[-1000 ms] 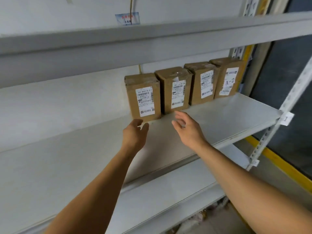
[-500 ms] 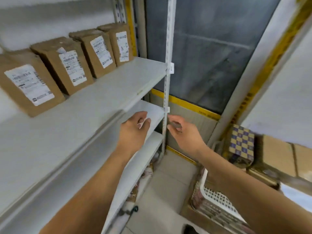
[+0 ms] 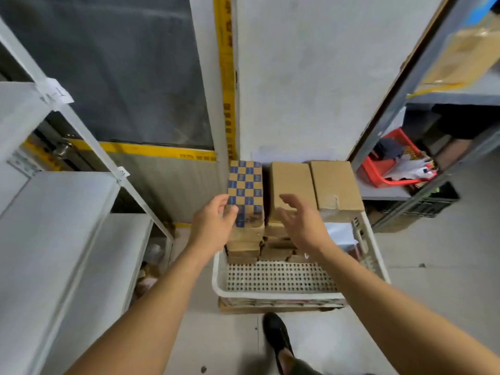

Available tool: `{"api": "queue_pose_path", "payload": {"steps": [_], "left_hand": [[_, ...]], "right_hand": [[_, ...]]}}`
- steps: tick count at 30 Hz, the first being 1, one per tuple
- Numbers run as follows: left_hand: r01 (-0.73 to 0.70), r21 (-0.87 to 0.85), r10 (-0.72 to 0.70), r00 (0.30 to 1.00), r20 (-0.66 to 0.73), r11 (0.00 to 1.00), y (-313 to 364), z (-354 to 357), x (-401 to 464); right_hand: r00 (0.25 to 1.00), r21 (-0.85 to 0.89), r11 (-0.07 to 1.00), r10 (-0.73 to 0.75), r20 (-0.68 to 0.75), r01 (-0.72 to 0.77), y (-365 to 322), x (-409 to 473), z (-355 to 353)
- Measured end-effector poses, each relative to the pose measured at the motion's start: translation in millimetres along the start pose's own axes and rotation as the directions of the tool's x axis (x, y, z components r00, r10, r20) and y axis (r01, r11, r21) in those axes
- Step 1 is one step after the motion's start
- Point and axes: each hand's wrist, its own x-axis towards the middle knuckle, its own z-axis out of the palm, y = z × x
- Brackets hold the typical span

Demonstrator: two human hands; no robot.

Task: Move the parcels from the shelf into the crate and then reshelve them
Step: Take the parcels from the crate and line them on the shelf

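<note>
Left hand spread wide, holding nothing, fingertips just at near corner of checkered parcel. Right hand likewise loose-fingered and unladen, over near end of plain brown parcel. Another brown parcel just beyond right hand. All stacked in white crate beneath both hands.

A white paper tag on the shelf upright at the left carries a handwritten "1". Print on the yellow tape strip is too blurred to read.
</note>
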Motion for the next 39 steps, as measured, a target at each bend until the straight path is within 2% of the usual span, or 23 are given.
{"api": "queue_pose_path", "payload": {"steps": [8,11,14,17,20,23,25,27,30,33,36,39], "left_hand": [[-0.048,0.082,0.026,0.967,0.255,0.995,83.2,167.9,67.7],[-0.148,0.222,0.074,0.948,0.310,0.964,102.0,218.8,85.3],[-0.294,0.384,0.166,0.928,0.334,0.875,101.5,255.9,98.2],[-0.340,0.517,0.200,0.930,0.308,0.785,88.8,278.1,102.8],[-0.340,0.528,0.216,0.934,0.284,0.778,87.2,284.5,99.9],[-0.277,0.385,0.175,0.944,0.279,0.880,95.3,280.3,96.4],[-0.228,0.187,0.177,0.951,0.255,0.956,104.8,272.4,91.6],[-0.213,-0.032,0.214,0.949,0.231,0.977,117.6,262.1,87.5],[-0.213,-0.197,0.250,0.950,0.188,0.957,136.8,235.1,80.1],[-0.200,-0.269,0.242,0.961,0.136,0.942,144.5,188.9,68.6],[-0.091,-0.483,0.129,0.991,0.046,0.871,135.7,126.6,51.8],[-0.117,-0.610,0.057,0.992,-0.116,0.784,123.1,57.7,35.3]], "right_hand": [[0.959,-0.086,0.974,0.187,-0.211,-0.208,132.5,61.6,-100.6],[0.951,-0.110,0.956,0.251,-0.181,-0.273,174.0,87.5,-116.8],[0.952,-0.098,0.951,0.281,-0.121,-0.293,203.7,104.4,-118.6],[0.943,0.022,0.945,0.327,-0.056,-0.327,221.6,112.1,-116.7],[0.935,0.189,0.916,0.352,0.040,-0.353,227.6,111.0,-116.4],[0.942,0.279,0.902,0.333,0.032,-0.329,227.4,105.1,-116.0],[0.948,0.321,0.897,0.319,0.002,-0.303,216.3,96.0,-119.4],[0.951,0.374,0.891,0.302,-0.062,-0.258,202.2,85.8,-126.0],[0.963,0.486,0.862,0.234,-0.134,-0.143,166.1,73.6,-141.5],[0.987,0.514,0.855,0.128,-0.097,-0.061,124.2,68.3,-151.2],[0.996,0.556,0.830,0.080,-0.035,-0.047,76.9,66.0,-146.0],[0.999,0.650,0.760,-0.045,0.025,0.018,21.5,60.7,-126.0]]}}
